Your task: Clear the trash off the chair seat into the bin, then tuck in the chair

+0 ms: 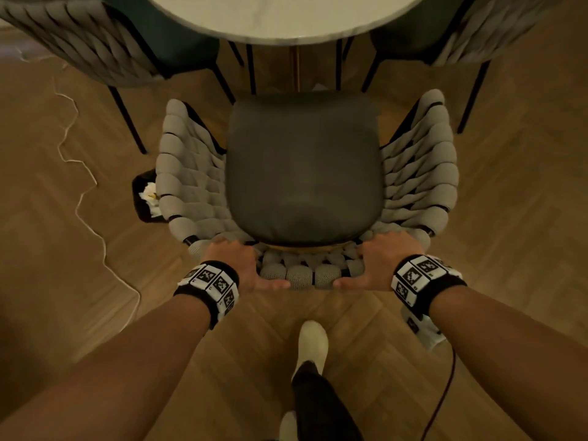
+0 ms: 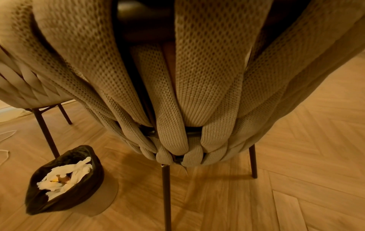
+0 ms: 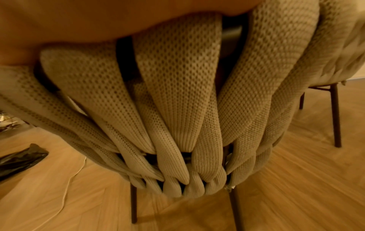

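Observation:
A chair with a woven grey backrest (image 1: 299, 275) and a dark grey seat cushion (image 1: 304, 170) stands in front of me, its front edge close to the round white table (image 1: 286, 17). The seat is bare. My left hand (image 1: 237, 264) grips the backrest's top rim on the left, fingers over the inside and thumb along the outside. My right hand (image 1: 380, 264) grips the rim on the right the same way. A small black bin (image 1: 143, 198) with white crumpled paper in it sits on the floor left of the chair, also in the left wrist view as the bin (image 2: 65, 179). Both wrist views are filled by the woven backrest (image 2: 197, 78) (image 3: 177, 93).
Two matching chairs (image 1: 79, 39) (image 1: 496, 30) stand at the table's left and right. A thin white cord (image 1: 79, 192) snakes over the wooden floor at left. A black plastic bag (image 3: 19, 159) lies on the floor. My white shoe (image 1: 313, 342) is behind the chair.

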Demonstrator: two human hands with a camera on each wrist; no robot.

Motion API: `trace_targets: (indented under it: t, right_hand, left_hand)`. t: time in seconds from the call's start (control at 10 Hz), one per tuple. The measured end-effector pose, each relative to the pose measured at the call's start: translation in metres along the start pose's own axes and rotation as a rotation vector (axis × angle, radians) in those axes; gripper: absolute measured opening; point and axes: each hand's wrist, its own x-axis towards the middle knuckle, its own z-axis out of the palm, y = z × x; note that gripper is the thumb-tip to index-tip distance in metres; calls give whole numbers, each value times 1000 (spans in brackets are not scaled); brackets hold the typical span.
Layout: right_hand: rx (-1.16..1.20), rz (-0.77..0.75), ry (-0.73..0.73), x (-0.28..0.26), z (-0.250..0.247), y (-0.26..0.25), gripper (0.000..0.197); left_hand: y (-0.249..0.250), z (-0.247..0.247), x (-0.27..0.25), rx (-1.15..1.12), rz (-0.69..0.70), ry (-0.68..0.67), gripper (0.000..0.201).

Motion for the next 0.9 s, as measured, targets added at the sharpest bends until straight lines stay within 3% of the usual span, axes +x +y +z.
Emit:
trace_targets:
  t: [0.2, 0.4, 0.7, 0.8, 0.9]
  right_hand:
    - [8, 3, 13, 52, -32, 6, 96]
    - [-47, -8, 81, 92, -62, 23, 94]
    - [-15, 34, -1, 88, -71, 14, 87]
    - [70, 104, -33, 76, -85, 7, 83]
    - [91, 144, -16, 59, -90, -9, 65]
  left_hand:
    - [-40, -39, 37, 10, -22, -14, 94]
    - [-62, -62, 69, -82, -31, 66, 94]
    - [-68, -58, 69, -126, 8, 52, 106]
    - [-76, -67, 55, -232, -1, 33, 91]
    - [-85, -58, 23, -381, 33, 37, 56]
